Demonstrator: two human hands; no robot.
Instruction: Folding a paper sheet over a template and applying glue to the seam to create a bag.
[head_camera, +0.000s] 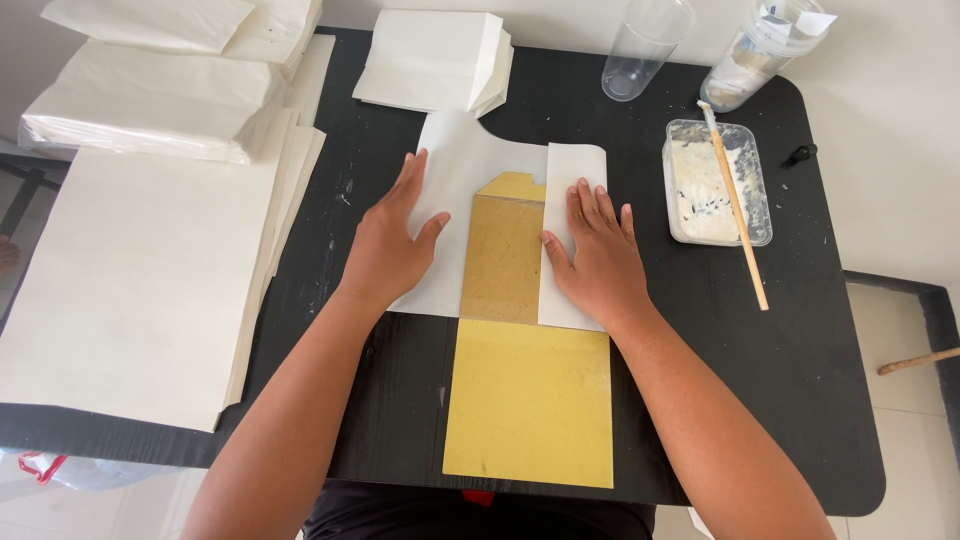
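Here, seen from above, a cut white paper sheet lies on a black counter, wrapped around a yellow-brown cardboard template at the centre. The right flap is already folded over the template's edge. Both hands are open and flat, holding nothing: the left hand presses the unfolded left flap, the right hand presses the folded right flap. To crease well, the template probably should stay pinned while fingers run along its edge. A paste tub with a brush sits to the right, stacked paper to the left.
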